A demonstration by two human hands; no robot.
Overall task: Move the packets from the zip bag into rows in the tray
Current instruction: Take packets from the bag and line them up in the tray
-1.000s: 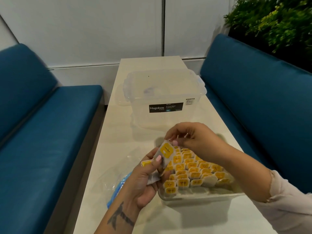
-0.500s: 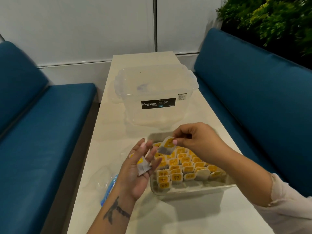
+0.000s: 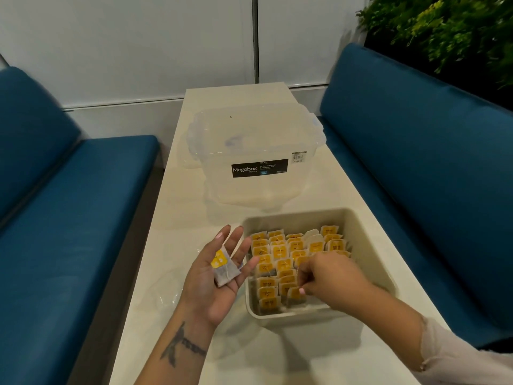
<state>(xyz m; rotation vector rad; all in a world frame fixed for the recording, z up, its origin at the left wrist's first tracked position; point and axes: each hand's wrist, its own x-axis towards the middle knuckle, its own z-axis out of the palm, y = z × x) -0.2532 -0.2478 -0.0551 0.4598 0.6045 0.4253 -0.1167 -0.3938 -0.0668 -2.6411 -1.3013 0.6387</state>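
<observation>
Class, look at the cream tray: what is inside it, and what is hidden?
Inside the tray stand rows of yellow-labelled packets. The right hand pinches one packet at the front row and covers the packets beneath it.

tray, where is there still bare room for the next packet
Bare floor shows along the tray far wall and down its right side, beyond the right hand. The left and middle rows of packets are crowded, down to the near wall. Beside the tray, the table is bare.
</observation>
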